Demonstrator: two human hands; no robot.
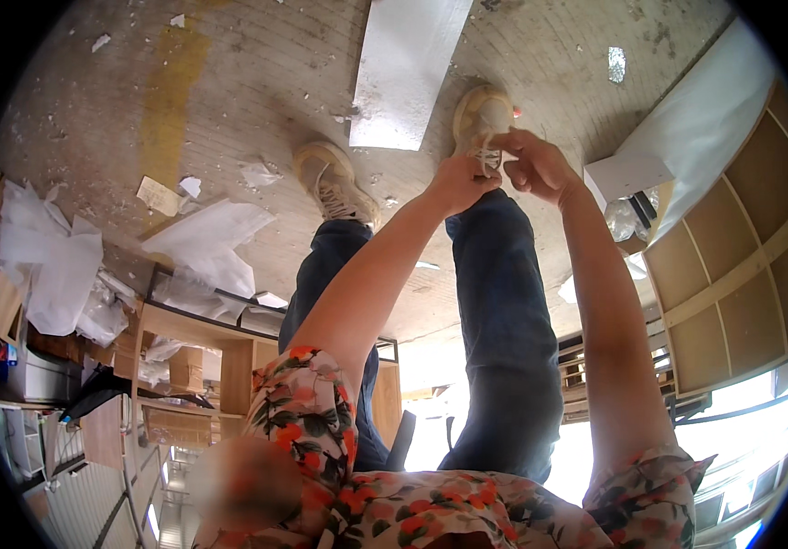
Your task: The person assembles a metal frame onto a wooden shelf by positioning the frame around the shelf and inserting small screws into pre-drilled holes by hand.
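My right shoe [485, 108], a beige sneaker with pale laces [489, 159], stands on the floor ahead of me. My left hand [463, 185] is closed at the near end of its lacing, its fingers pinched on the lace. From the right, my right hand [539, 166] reaches over the same laces with curled fingers, the index finger stretched towards the shoe's tongue. Its fingertips meet the lace, though the exact grip is small and partly hidden. My left shoe [337, 188], also beige and laced, stands apart to the left with neither hand on it.
A white flat panel [408, 78] lies on the concrete floor just beyond my shoes. Crumpled white wrapping sheets [211, 240] and paper scraps lie at left, near a wooden shelf unit [188, 325]. On the right are a white box [630, 172] and a large wooden-framed panel [733, 265].
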